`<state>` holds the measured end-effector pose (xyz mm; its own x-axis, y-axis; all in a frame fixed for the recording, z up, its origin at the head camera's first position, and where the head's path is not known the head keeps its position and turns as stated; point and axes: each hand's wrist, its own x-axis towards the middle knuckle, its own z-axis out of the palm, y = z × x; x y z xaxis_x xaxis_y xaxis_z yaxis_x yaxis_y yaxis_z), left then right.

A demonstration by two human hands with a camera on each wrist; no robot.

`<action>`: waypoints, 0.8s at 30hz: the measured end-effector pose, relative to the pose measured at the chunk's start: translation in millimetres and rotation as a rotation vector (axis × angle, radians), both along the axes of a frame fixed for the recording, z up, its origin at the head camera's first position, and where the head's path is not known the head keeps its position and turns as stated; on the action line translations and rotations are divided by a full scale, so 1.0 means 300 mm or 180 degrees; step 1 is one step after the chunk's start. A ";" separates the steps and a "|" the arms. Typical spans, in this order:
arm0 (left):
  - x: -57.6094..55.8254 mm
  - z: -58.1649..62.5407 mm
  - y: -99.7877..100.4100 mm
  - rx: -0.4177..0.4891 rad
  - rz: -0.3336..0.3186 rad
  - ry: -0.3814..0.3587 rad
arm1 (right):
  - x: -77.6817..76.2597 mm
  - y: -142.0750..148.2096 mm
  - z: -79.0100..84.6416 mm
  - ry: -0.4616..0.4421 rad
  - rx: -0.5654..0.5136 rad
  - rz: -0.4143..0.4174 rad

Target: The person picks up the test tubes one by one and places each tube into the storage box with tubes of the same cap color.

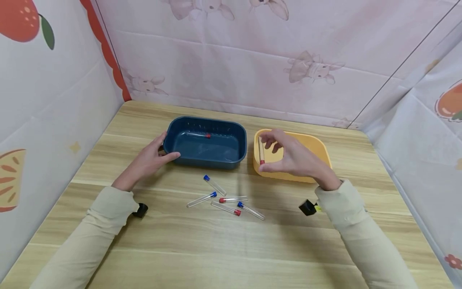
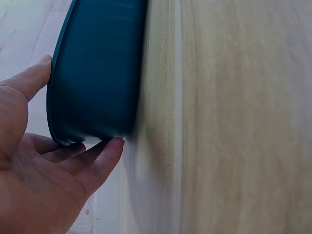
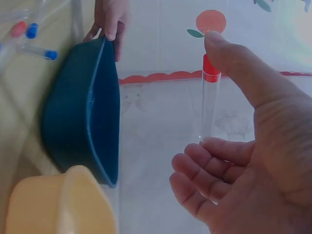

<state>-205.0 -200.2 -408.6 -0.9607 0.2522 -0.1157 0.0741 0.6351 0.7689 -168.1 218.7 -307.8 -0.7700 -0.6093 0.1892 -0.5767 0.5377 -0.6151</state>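
Observation:
My right hand pinches a red-capped test tube end to end, thumb on the cap and a fingertip at the glass bottom. In the head view the tube overlaps the left part of a yellow bin. My left hand grips the left end of a dark blue bin, its thumb at the rim and its other fingers against the end wall. Inside the blue bin lies another red-capped tube.
Several capped tubes lie scattered on the wooden table in front of the bins: a blue-capped tube nearest the blue bin, others with red or blue caps. A printed cloth wall stands behind the table.

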 end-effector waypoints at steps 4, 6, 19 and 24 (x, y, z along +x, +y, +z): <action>0.000 0.002 0.003 -0.0017 0.0018 -0.0019 | -0.041 -0.028 0.023 -0.0076 0.0012 -0.0044; 0.000 0.003 0.003 -0.0024 0.0021 -0.0026 | -0.061 -0.042 0.032 -0.0085 0.0028 -0.0068; 0.000 0.004 0.002 -0.0051 -0.0021 0.0036 | -0.169 -0.146 0.066 -0.0171 0.0061 -0.0210; 0.002 0.000 0.002 -0.0006 -0.0012 0.0061 | -0.204 -0.195 0.072 -0.0163 0.0028 -0.0136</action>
